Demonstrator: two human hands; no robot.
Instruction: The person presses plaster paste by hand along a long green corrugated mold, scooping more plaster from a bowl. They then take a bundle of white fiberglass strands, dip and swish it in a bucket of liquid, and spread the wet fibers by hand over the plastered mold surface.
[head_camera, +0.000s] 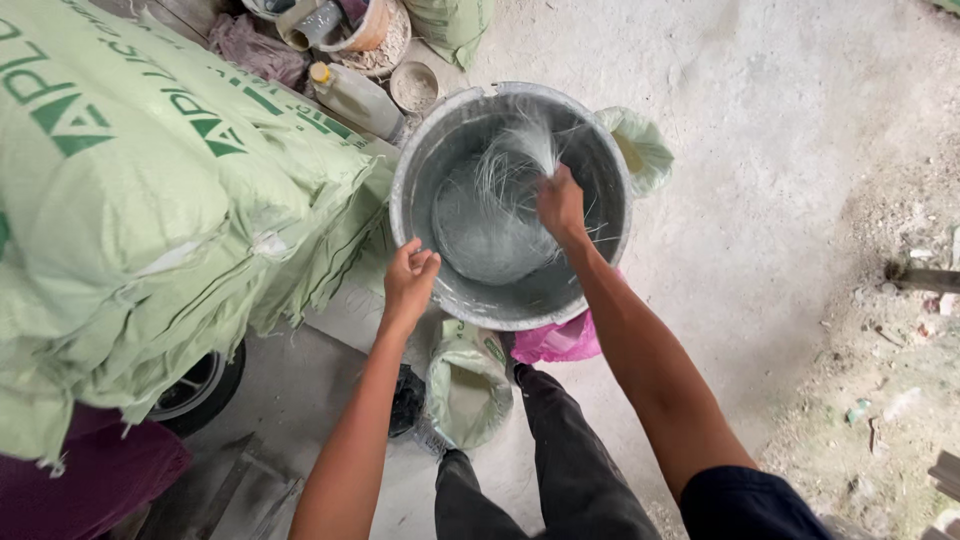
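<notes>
Fibres: a bundle of pale, glassy strands (510, 165) sits inside the grey bucket (420, 170), at its middle and far side.
Long axis: the strands run from near-left to far-right, fanning out low toward the bucket's floor and gathering to a tuft at the far rim.
Right hand: my right hand (560, 205) is inside the bucket, clenched on the bundle where it narrows.
Left hand: my left hand (408, 282) grips the near-left rim, fingers curled over the edge.
Bucket: upright on the floor, mouth facing me, a green sack (640, 150) just beside its far right.
Left of scene: stacked green sacks (150, 200) press close to the bucket.
Hard to make out: single strands blur against the grey metal; my thumb is hidden behind the fibres; the pink bag (560, 340) is mostly covered by the bucket.
</notes>
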